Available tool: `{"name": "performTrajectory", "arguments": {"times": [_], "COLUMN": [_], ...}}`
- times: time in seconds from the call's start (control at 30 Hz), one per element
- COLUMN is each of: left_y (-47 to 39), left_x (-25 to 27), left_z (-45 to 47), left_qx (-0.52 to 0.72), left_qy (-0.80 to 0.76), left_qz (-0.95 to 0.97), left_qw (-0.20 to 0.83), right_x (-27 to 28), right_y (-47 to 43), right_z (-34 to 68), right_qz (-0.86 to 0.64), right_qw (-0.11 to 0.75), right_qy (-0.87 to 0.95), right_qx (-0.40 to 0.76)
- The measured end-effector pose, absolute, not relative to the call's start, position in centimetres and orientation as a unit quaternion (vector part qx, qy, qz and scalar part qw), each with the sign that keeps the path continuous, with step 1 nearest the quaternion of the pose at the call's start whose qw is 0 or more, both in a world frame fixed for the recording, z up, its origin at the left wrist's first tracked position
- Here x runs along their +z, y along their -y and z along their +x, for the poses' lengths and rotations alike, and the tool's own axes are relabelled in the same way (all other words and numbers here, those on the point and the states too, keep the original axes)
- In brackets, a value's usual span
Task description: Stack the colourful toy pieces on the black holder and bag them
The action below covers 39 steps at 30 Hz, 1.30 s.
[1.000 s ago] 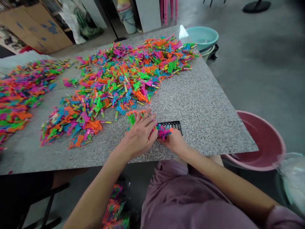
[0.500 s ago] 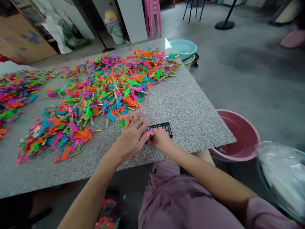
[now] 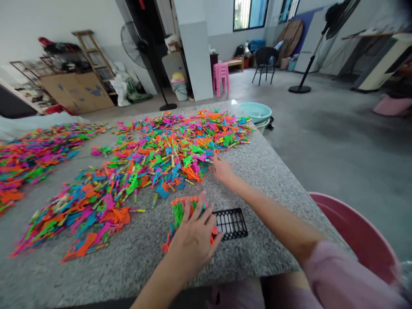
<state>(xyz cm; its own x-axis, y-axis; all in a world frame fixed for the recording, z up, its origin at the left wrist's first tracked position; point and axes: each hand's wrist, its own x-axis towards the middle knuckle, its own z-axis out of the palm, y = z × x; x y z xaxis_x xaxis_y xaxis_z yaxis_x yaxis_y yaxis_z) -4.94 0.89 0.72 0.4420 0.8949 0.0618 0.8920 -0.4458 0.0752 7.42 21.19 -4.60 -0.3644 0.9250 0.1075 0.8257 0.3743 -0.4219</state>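
Note:
My left hand (image 3: 195,231) lies with its fingers spread across a row of small bright plastic toys (image 3: 177,214). These stand packed side by side in a black lattice basket (image 3: 232,224), whose right part is bare. At the near edge of a big pile of the same toys (image 3: 167,159), my right hand (image 3: 223,171) has its fingertips pinched together. Whatever is between them is too small and blurred to make out. The toys are orange, green, blue and pink, several of them pistol-like with yellowish tubes.
The speckled grey table (image 3: 267,184) has a second toy pile (image 3: 38,150) at the left. A red tub (image 3: 354,227) stands by the right edge, a light blue basin (image 3: 255,110) beyond the far corner. Standing fans (image 3: 301,88), pink stools (image 3: 220,77) and a chair are farther back.
My right hand has moved from the basket forward to the pile's edge. My left hand stays spread on the toys in the basket. The camera has tilted up, showing more of the room.

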Motion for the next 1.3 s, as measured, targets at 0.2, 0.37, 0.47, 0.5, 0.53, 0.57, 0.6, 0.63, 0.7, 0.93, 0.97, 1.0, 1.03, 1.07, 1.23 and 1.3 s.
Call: {"name": "performTrajectory", "arguments": {"times": [0.2, 0.37, 0.47, 0.5, 0.53, 0.57, 0.6, 0.63, 0.7, 0.93, 0.97, 1.0, 1.03, 1.07, 1.23, 1.3], "left_y": [-0.5, -0.6, -0.8, -0.8, -0.9, -0.9, -0.9, -0.9, -0.9, -1.1, -1.1, -1.1, -1.1, -1.1, -1.0, -0.9], "left_x": [1.2, 1.3, 0.9, 0.9, 0.9, 1.0, 1.1, 1.2, 1.3, 1.3, 1.3, 1.3, 1.3, 1.4, 1.5, 1.4], "left_z": [-6.2, -6.3, -6.0, -5.9, -5.8, -5.8, -5.8, -5.9, -5.9, -5.7, -5.7, -5.7, -5.7, -5.7, -5.5, -5.5], "left_qx": [0.048, 0.057, 0.077, 0.077, 0.073, 0.067, 0.061, 0.058, 0.061, 0.062, 0.064, 0.069, 0.074, 0.079, 0.086, 0.088], "left_qy": [-0.475, -0.468, -0.474, -0.476, -0.476, -0.475, -0.472, -0.47, -0.469, -0.472, -0.472, -0.471, -0.47, -0.471, -0.478, -0.476], "left_qz": [0.878, 0.879, 0.875, 0.875, 0.875, 0.876, 0.877, 0.879, 0.879, 0.878, 0.878, 0.878, 0.878, 0.878, 0.874, 0.875], "left_qw": [0.035, 0.075, 0.058, 0.054, 0.053, 0.055, 0.058, 0.06, 0.058, 0.052, 0.053, 0.052, 0.05, 0.047, 0.02, 0.013], "right_x": [-7.4, -9.2, -9.9, -10.1, -10.1, -10.2, -10.1, -10.0, -9.9, -10.1, -10.0, -9.8, -9.4, -9.1, -8.0, -8.4], "right_y": [-24.7, -19.7, -16.0, -14.9, -14.0, -13.2, -12.5, -11.9, -10.9, -9.5, -9.6, -9.6, -9.7, -9.7, -9.7, -9.6], "right_z": [4.6, 12.1, 16.0, 16.8, 17.3, 17.6, 17.7, 17.6, 16.8, 11.1, 10.5, 10.0, 9.7, 9.4, 8.6, 8.4], "right_qz": [-0.528, -0.518, -0.498, -0.492, -0.488, -0.488, -0.491, -0.492, -0.475, -0.399, -0.389, -0.384, -0.385, -0.39, -0.422, -0.422], "right_qw": [0.162, 0.191, 0.193, 0.199, 0.21, 0.224, 0.243, 0.261, 0.292, 0.282, 0.272, 0.258, 0.238, 0.214, 0.122, 0.135], "right_qy": [0.82, 0.79, 0.768, 0.77, 0.775, 0.778, 0.778, 0.775, 0.768, 0.781, 0.795, 0.81, 0.824, 0.836, 0.849, 0.843], "right_qx": [0.15, 0.265, 0.352, 0.354, 0.343, 0.325, 0.308, 0.298, 0.316, 0.389, 0.378, 0.361, 0.341, 0.32, 0.292, 0.305]}}
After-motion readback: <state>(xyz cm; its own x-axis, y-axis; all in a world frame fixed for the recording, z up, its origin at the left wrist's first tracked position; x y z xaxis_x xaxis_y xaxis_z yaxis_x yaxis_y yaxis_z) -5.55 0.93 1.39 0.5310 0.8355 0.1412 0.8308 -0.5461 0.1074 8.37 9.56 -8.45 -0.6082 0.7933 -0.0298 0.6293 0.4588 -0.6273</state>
